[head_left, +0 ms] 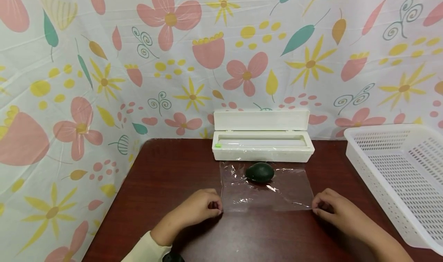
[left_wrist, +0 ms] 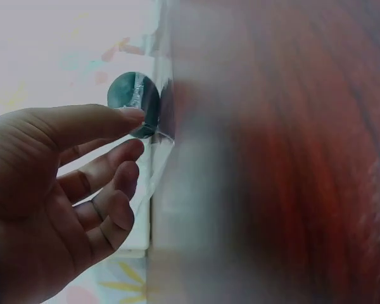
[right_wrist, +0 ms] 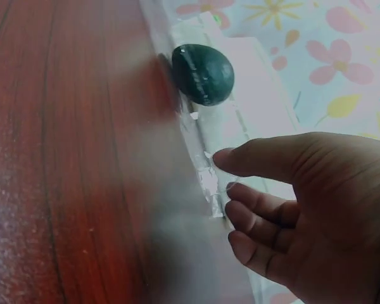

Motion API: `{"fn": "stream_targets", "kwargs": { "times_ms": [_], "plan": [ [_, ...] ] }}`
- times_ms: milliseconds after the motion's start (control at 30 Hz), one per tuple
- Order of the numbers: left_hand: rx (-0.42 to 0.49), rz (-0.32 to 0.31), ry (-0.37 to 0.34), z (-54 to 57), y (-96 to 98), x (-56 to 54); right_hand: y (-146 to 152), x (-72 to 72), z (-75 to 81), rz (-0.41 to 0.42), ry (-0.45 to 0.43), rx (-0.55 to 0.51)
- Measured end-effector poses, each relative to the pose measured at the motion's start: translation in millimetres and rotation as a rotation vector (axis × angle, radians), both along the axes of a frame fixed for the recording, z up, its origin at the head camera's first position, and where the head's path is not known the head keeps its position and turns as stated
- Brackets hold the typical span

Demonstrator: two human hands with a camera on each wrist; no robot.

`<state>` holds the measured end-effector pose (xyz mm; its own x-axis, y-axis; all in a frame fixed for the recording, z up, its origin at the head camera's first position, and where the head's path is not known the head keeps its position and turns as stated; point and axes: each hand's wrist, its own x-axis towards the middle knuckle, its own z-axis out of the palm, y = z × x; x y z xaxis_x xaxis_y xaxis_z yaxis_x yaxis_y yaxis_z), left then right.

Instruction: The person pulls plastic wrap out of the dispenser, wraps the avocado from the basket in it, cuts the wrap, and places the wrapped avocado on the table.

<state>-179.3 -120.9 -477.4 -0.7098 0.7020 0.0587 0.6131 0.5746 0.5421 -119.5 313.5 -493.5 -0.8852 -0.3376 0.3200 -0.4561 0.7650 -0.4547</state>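
A sheet of cling film [head_left: 283, 194] spreads over the dark table, with a smooth dark green avocado [head_left: 260, 172] lying on it near its far edge. At the sheet's near left corner, my left hand [head_left: 202, 206] pinches the film between thumb and fingertips. My right hand [head_left: 335, 208] pinches the near right corner the same way. Both wrist views show the avocado [left_wrist: 121, 92] [right_wrist: 206, 75] beyond the fingers, the film's shiny edge passing in front of it. Right behind the sheet stands a white cling film dispenser [head_left: 263, 155], lid raised.
Inside the dispenser is a roll, and a small green slider [head_left: 218, 145] sits at its left end. To the right stands a white perforated plastic basket [head_left: 377, 193]. A flower-patterned cloth [head_left: 166, 81] hangs behind the reddish-brown table [head_left: 173, 162] and along its left side.
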Motion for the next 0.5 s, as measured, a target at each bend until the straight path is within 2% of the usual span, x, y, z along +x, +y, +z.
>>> {"fn": "stream_targets", "kwargs": {
  "times_ms": [233,500],
  "plan": [
    [0.067,0.043,0.025,5.5,-4.3,-2.0,-3,0.5,7.1,-0.016,0.087,-0.039],
    [0.072,0.081,0.065,11.5,-4.2,-3.0,-6,0.8,11.6,-0.027,0.107,-0.087]
  ]
}}
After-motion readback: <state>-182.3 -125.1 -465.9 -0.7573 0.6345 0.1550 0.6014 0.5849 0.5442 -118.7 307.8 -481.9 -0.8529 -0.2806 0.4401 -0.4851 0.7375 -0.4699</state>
